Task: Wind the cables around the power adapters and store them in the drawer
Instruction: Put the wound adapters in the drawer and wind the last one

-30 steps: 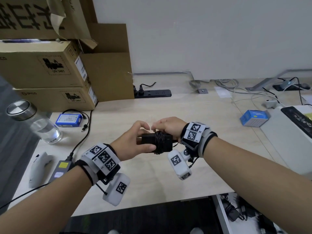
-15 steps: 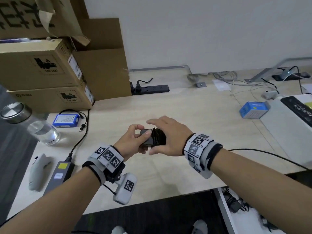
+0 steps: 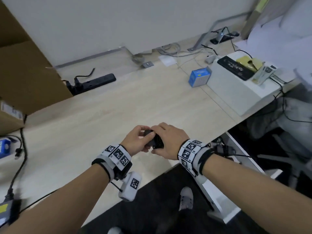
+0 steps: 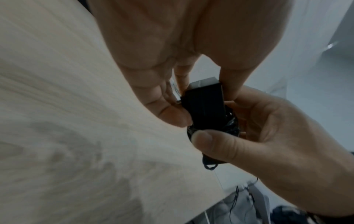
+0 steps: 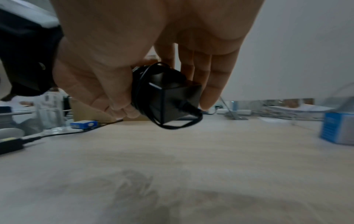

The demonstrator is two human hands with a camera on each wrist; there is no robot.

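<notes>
Black power adapter [image 3: 150, 139], cable [image 5: 141, 84] wound round it, sat above the desk [image 3: 118, 107] at 6 o'clock, left hand [image 3: 137, 141] and right hand [image 3: 166, 141] each in a closed grip on it; one loose loop could unwind if either slackened.

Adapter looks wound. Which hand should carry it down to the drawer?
Right, probably. The right hand grips the cable-wrapped end of the adapter, and the open drawer sits just beyond that wrist; the left hand is farther.

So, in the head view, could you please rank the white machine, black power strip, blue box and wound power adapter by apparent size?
1. white machine
2. black power strip
3. blue box
4. power adapter, mostly hidden by the hands, so unsure
</notes>
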